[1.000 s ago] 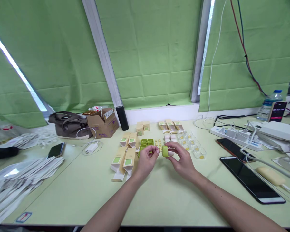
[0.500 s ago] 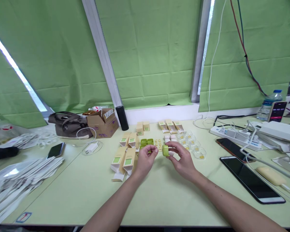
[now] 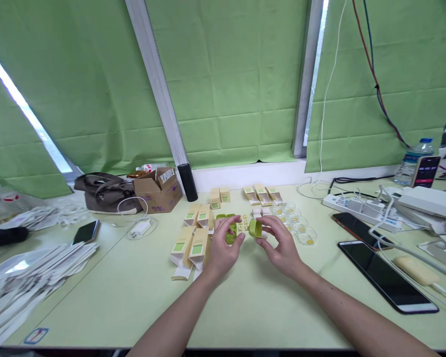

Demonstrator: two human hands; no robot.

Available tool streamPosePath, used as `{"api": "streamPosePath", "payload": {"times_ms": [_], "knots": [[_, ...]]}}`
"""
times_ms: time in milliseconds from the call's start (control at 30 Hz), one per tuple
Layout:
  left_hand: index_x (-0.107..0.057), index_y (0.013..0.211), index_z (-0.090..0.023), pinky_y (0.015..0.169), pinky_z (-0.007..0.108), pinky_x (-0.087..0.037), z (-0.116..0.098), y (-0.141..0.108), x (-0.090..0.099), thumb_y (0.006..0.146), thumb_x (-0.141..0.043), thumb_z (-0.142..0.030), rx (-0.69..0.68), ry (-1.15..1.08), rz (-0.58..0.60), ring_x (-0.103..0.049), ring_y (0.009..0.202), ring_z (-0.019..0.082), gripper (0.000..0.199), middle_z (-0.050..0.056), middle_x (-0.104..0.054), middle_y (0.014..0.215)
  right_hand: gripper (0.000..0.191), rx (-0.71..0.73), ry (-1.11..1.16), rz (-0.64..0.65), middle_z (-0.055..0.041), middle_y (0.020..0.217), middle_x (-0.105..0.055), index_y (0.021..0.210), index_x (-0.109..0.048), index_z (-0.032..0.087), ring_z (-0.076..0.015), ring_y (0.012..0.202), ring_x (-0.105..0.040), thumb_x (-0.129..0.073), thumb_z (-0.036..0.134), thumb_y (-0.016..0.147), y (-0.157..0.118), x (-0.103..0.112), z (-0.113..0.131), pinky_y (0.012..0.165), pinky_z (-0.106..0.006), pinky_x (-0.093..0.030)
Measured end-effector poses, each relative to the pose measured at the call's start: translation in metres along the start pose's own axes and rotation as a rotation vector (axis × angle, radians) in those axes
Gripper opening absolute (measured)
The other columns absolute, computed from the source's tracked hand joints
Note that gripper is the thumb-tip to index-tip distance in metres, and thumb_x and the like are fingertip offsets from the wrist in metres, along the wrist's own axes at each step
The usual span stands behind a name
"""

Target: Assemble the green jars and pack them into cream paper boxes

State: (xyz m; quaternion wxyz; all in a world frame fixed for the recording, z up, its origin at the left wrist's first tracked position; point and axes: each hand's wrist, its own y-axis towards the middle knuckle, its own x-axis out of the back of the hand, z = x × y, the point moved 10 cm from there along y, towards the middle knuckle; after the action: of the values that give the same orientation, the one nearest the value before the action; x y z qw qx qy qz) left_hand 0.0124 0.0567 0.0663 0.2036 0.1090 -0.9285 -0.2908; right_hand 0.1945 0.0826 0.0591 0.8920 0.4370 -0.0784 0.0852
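Right hand [image 3: 280, 243]: pinches the green case [image 3: 255, 229] above the desk [image 3: 260, 297]'s middle
Left hand [image 3: 225, 245]: thumb and fingers parted, holding nothing
Desk's right edge: phone [image 3: 388, 275], lying flat

A floppy gray cloth bag [image 3: 106, 193] sits beside an open brown cardboard box [image 3: 158, 191]. A tall black round tube [image 3: 188, 182] stands by the box. A clear plastic bottle with a blue cap [image 3: 416, 161] is on the right.
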Motion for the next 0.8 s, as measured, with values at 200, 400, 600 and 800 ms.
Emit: {"api": "streamPosePath", "payload": {"times_ms": [200, 400, 600, 800], "knots": [[-0.062, 0.139, -0.028, 0.11, 0.052, -0.045, -0.021, -0.008, -0.013, 0.093, -0.073, -0.026, -0.203, 0.128, 0.082, -0.049, 0.131, 0.031, 0.047, 0.011, -0.065, 0.134, 0.059, 0.147, -0.175, 0.033, -0.0134, 0.134, -0.059, 0.152, -0.05, 0.031, -0.0309, 0.126, -0.062, -0.058, 0.014, 0.096, -0.004, -0.003, 0.017, 0.103, -0.052, -0.06], [-0.064, 0.137, -0.03, 0.112, 0.052, -0.043, -0.022, -0.008, -0.013, 0.092, -0.073, -0.024, -0.228, 0.15, 0.083, -0.048, 0.131, 0.031, 0.047, 0.01, -0.067, 0.132, 0.051, 0.253, -0.197, 0.04, -0.0148, 0.128, -0.064, 0.142, -0.051, 0.027, -0.0321, 0.125, -0.062, -0.058, 0.009, 0.095, -0.006, -0.004, 0.03, 0.103, -0.054, -0.059], [-0.066, 0.131, -0.028, 0.109, 0.052, -0.045, -0.024, -0.008, -0.013, 0.09, -0.076, -0.023, -0.23, 0.129, 0.077, -0.049, 0.129, 0.031, 0.042, 0.011, -0.067, 0.129, 0.045, 0.362, -0.276, 0.077, -0.0176, 0.13, -0.062, 0.137, -0.055, 0.025, -0.0321, 0.122, -0.064, -0.058, 0.008, 0.096, -0.007, -0.005, 0.041, 0.097, -0.052, -0.062], [-0.066, 0.132, -0.028, 0.108, 0.052, -0.046, -0.027, -0.007, -0.012, 0.092, -0.075, -0.025, -0.259, 0.13, 0.069, -0.05, 0.127, 0.031, 0.041, 0.011, -0.068, 0.126, 0.048, 0.404, -0.319, 0.084, -0.0176, 0.132, -0.061, 0.14, -0.056, 0.027, -0.032, 0.116, -0.066, -0.058, 0.009, 0.096, -0.009, -0.006, 0.042, 0.093, -0.051, -0.063]]}}
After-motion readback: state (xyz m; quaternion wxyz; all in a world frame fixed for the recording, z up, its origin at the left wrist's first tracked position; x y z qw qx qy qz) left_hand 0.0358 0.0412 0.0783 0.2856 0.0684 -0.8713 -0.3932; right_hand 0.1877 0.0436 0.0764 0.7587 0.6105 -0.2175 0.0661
